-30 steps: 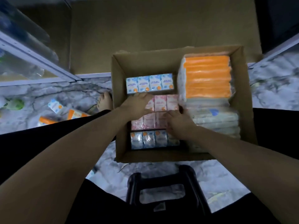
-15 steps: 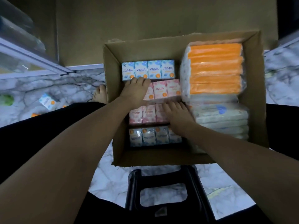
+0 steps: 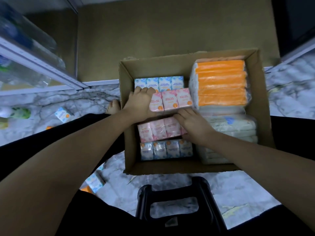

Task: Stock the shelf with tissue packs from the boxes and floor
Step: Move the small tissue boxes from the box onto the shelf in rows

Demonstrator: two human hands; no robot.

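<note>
Both hands on the pink tissue pack row in the box – left hand curled over its far-left end, right hand flat under near-right edge – long axis runs L-R, left nearer.

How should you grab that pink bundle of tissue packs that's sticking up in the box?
Probably by its two short ends, coming from above. The raised pink bundle is long and low, tilted up over the other pink row. The left hand already curls over its left end; the right hand lies at its near edge and could slide to the right end beside the orange stack.
</note>
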